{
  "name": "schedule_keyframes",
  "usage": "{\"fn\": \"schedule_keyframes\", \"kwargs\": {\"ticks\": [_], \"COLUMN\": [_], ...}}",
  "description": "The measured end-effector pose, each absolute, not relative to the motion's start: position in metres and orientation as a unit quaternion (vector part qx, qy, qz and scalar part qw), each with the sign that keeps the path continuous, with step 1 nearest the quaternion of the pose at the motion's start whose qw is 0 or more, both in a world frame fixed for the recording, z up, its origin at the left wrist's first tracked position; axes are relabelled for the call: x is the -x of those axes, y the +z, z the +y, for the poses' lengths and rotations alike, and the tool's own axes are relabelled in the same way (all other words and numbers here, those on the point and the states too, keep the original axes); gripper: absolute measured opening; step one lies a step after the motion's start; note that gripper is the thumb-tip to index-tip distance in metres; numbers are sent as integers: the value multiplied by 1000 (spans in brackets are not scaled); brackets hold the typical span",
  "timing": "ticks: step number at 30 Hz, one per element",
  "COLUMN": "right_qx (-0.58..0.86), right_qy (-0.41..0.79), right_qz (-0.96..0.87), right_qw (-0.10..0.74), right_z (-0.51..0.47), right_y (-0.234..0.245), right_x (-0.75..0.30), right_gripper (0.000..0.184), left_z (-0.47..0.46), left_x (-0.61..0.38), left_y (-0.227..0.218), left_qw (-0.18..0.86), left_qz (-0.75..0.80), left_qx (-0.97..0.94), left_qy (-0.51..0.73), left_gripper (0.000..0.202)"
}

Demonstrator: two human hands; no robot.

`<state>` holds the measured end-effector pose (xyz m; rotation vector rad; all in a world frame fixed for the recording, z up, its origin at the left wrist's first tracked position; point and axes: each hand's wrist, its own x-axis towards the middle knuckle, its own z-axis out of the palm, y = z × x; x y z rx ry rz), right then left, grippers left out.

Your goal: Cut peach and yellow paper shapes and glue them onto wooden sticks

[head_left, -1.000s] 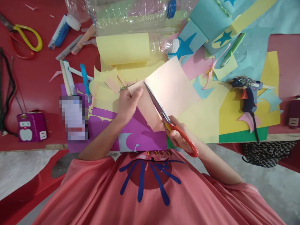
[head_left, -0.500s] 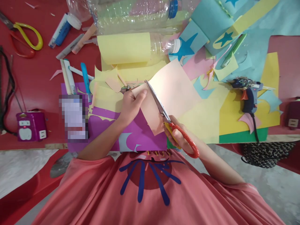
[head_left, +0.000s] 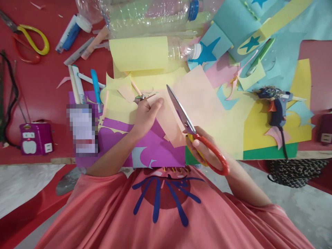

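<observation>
My left hand (head_left: 148,114) pinches a peach paper strip (head_left: 169,126) between thumb and fingers, over the purple sheet. A larger peach paper sheet (head_left: 199,97) lies just right of the strip; I cannot tell whether the two are still joined. My right hand (head_left: 203,148) grips scissors (head_left: 186,119) with red and yellow handles. Their blades are together and point up and left, above the peach paper. Beyond my left fingers lies a metal-tipped tool (head_left: 142,98), partly hidden.
A bottle wrapped in yellow paper (head_left: 140,53) lies ahead. To the right rests a glue gun (head_left: 278,107); left are a phone (head_left: 83,129), a blue pen (head_left: 95,86) and spare scissors (head_left: 31,41). Paper scraps (head_left: 228,98) are scattered around.
The scissors have shifted right and toward me, off the strip's edge, and their blades have come together. The larger peach sheet now lies flatter. My left hand keeps its pinch.
</observation>
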<state>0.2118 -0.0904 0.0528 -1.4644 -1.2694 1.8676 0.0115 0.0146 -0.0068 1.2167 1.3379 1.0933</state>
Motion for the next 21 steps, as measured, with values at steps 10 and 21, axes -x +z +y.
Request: {"fn": "schedule_keyframes", "kwargs": {"ticks": [10,21], "right_qx": [719,765], "right_qy": [249,206], "right_qz": [-638,-608], "right_qw": [120,57], "right_z": [-50,-64], "right_y": [53,44], "right_x": [-257,-283], "right_gripper": [39,43], "left_z": [19,20], "left_x": [-13,-8], "left_y": [7,3], "left_qw": [524,485], "left_qz": [499,559], "left_qx": [-547,-528], "left_qy": [420,417], "left_gripper": [18,38]}}
